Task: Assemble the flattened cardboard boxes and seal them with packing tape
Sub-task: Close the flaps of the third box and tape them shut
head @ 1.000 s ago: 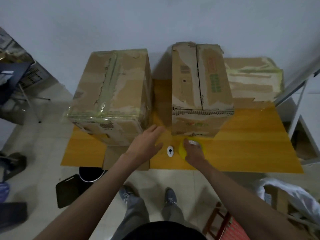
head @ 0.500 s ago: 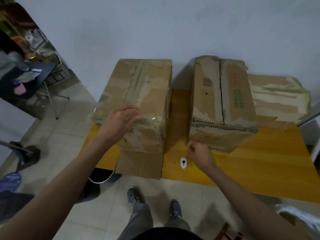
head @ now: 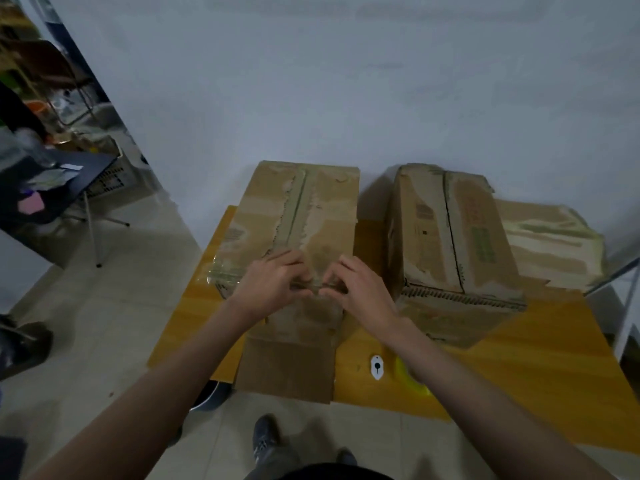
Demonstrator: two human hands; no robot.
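Now left hand (head: 277, 285) & right hand (head: 360, 289), fingers curled, both pinch clear tape strip (head: 313, 287) on worn brown cardboard box (head: 304, 216) w/ taped top.

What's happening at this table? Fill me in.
A person stands at a yellow table working on cardboard boxes. Both hands are at the near top edge of the left box: the left hand and right hand pinch at the clear tape there, fingers curled. Its front flap hangs open. A second box stands to the right, with flattened cardboard behind it.
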